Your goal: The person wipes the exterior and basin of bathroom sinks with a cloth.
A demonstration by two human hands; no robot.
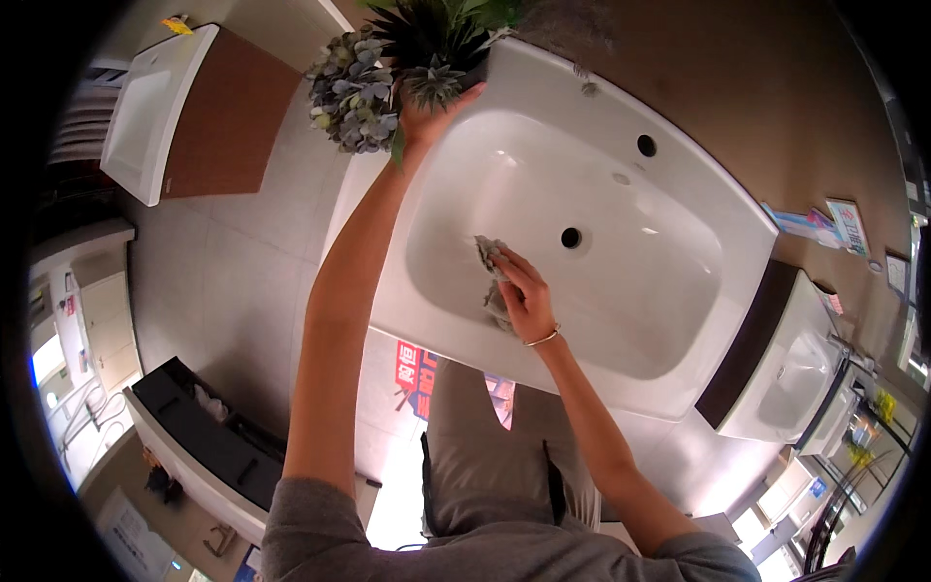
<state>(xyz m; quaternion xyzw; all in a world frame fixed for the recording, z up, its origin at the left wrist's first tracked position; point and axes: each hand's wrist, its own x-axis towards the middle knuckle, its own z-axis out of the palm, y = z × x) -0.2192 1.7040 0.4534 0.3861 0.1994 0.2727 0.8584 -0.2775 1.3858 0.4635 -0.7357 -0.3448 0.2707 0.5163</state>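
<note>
A white ceramic washbasin lies before me, with a round drain hole and a tap hole. Inside it, left of the drain, my right hand grips a crumpled grey cloth against the basin's near-left slope. A thin bracelet circles that wrist. My left hand reaches to the far left corner and is closed round a dark pot holding artificial plants, partly covered by leaves. Bluish hydrangea blooms and a spiky grey-green flower hang over that hand.
A second basin on a brown cabinet stands at the far left. Another basin on a dark cabinet is close on the right. Small printed signs stand behind the basin's right end. A black open drawer is at lower left.
</note>
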